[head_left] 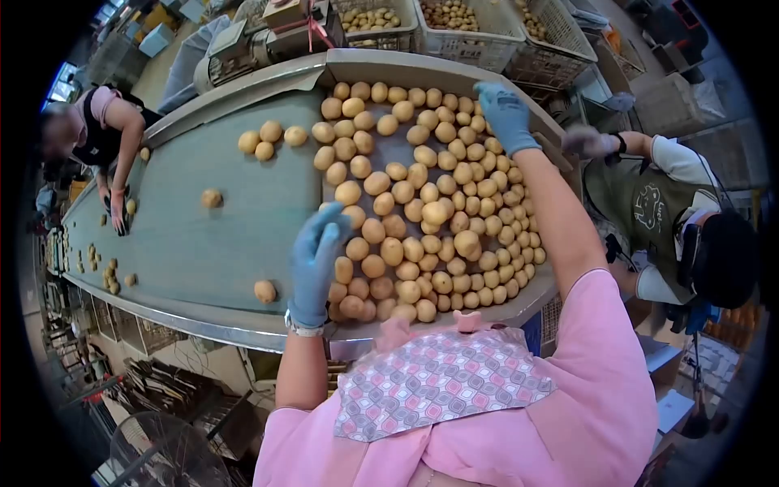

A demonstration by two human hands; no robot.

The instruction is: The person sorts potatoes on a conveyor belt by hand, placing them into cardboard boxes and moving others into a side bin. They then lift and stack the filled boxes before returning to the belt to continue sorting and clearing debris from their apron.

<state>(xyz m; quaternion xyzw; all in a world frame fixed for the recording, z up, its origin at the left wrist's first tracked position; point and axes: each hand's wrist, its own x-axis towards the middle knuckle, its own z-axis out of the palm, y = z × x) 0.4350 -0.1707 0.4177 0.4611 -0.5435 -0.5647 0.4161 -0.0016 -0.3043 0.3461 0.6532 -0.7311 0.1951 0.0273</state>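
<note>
A dense layer of round yellow-brown potatoes (434, 213) covers the right end of the sorting table. My left hand (315, 264), in a blue glove, is at the left edge of this layer, where the green belt (187, 235) meets it. Its thumb and fingers are apart, and no potato shows between them. At the far right corner, my right hand (505, 118), also gloved in blue, reaches out beside the raised metal rim (406, 63). Its fingers look stretched out, with the back of the glove towards me; what lies under the palm is hidden.
Loose potatoes (270, 131) lie scattered along the belt. At its far left end a co-worker (109, 130) leans over with both hands low. Another person (649, 203) stands at the right. Crates of potatoes (471, 40) stand behind the rim, beside a motor (235, 53).
</note>
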